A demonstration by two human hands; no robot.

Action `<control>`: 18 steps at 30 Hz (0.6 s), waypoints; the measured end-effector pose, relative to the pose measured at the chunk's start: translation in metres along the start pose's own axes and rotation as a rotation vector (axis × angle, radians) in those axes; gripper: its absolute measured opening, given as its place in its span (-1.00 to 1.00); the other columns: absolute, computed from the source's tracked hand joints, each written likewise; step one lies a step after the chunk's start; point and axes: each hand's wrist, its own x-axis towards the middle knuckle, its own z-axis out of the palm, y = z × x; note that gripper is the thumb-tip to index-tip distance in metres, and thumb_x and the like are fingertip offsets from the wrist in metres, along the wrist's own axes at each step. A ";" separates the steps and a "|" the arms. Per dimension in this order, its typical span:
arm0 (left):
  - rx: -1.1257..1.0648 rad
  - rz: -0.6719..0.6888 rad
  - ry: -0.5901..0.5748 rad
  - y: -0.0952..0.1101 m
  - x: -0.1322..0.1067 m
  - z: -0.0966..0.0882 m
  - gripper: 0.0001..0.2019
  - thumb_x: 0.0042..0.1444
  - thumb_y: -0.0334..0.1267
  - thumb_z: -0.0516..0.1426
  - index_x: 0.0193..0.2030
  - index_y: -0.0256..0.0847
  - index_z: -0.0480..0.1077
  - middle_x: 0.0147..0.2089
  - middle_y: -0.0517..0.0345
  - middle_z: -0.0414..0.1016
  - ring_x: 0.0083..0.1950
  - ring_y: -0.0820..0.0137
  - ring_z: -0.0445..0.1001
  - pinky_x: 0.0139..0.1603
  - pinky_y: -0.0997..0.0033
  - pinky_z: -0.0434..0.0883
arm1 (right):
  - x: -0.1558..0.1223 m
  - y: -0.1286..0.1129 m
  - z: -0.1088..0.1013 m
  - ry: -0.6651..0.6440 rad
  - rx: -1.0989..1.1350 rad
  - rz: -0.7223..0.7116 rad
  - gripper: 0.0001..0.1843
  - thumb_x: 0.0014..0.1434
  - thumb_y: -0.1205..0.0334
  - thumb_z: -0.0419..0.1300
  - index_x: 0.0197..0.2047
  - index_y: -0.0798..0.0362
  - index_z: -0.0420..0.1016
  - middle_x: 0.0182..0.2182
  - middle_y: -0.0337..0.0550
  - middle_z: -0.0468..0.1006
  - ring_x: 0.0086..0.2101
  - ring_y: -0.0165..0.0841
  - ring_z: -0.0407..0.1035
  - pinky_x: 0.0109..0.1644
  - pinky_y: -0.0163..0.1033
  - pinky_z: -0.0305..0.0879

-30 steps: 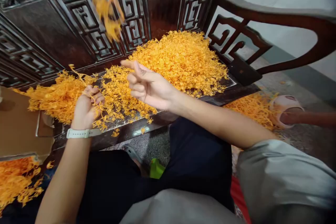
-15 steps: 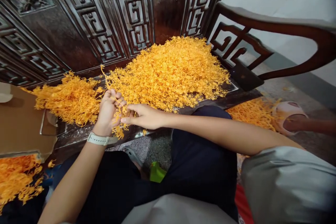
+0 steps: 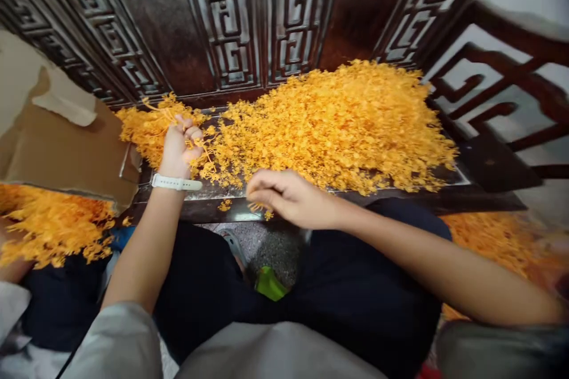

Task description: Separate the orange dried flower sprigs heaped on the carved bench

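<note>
A big heap of small orange plastic flower sprigs (image 3: 338, 124) covers the seat of a dark carved wooden chair (image 3: 311, 201). My left hand (image 3: 178, 145), with a white watch band on the wrist, is closed round a bunch of orange sprigs over a smaller pile (image 3: 142, 127) at the seat's left. My right hand (image 3: 288, 195) is at the seat's front edge, fingers pinched on a small orange sprig, slightly blurred.
The chair's carved back (image 3: 231, 23) rises behind the heap and its armrest (image 3: 511, 89) curves at the right. A cardboard box (image 3: 62, 154) with more orange sprigs (image 3: 48, 228) stands at the left. More sprigs lie on the floor at the right (image 3: 489, 237). A green sandal (image 3: 269, 284) shows between my knees.
The hands have parted: my left hand rose up-left with its bunch, my right hand drew back to the seat's front edge with a sprig. The view swung left.
</note>
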 end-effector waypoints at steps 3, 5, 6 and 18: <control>-0.127 -0.013 0.044 0.002 -0.012 0.004 -0.63 0.56 -0.55 -0.19 -0.28 -0.18 0.20 -0.51 0.39 0.08 -0.62 0.64 -0.08 -0.57 0.48 -0.10 | 0.011 0.010 -0.031 0.317 0.122 0.060 -0.62 0.51 -0.15 0.10 -0.02 -0.01 0.49 -0.15 -0.06 0.50 -0.29 -0.34 0.42 -0.18 -0.19 0.41; -0.181 -0.089 0.019 -0.007 -0.026 0.013 -0.64 0.57 -0.52 -0.17 -0.28 -0.18 0.22 -0.51 0.37 0.09 -0.64 0.63 -0.06 -0.61 0.51 -0.04 | 0.021 0.024 -0.048 0.489 0.187 0.219 -0.45 0.52 -0.29 -0.05 0.13 -0.02 0.46 -0.02 0.07 0.49 -0.19 -0.24 0.47 -0.12 -0.10 0.48; -0.188 -0.119 0.003 -0.014 -0.032 0.019 -0.65 0.56 -0.52 -0.16 -0.28 -0.17 0.22 -0.51 0.37 0.09 -0.65 0.63 -0.05 -0.62 0.52 -0.02 | 0.025 0.031 -0.051 0.511 0.227 0.315 -0.39 0.52 -0.32 -0.11 0.17 0.00 0.44 0.02 0.13 0.47 -0.16 -0.20 0.48 -0.10 -0.06 0.50; 0.087 -0.108 -0.102 -0.065 -0.051 0.031 -0.83 0.50 -0.39 0.11 -0.18 -0.10 0.29 -0.51 0.39 0.10 -0.63 0.59 -0.03 -0.57 0.44 -0.09 | 0.027 0.021 0.000 -0.072 -0.796 -0.035 -0.74 0.53 0.19 -0.01 -0.08 0.10 0.46 -0.43 -0.18 0.34 -0.47 -0.37 0.09 -0.28 -0.18 -0.04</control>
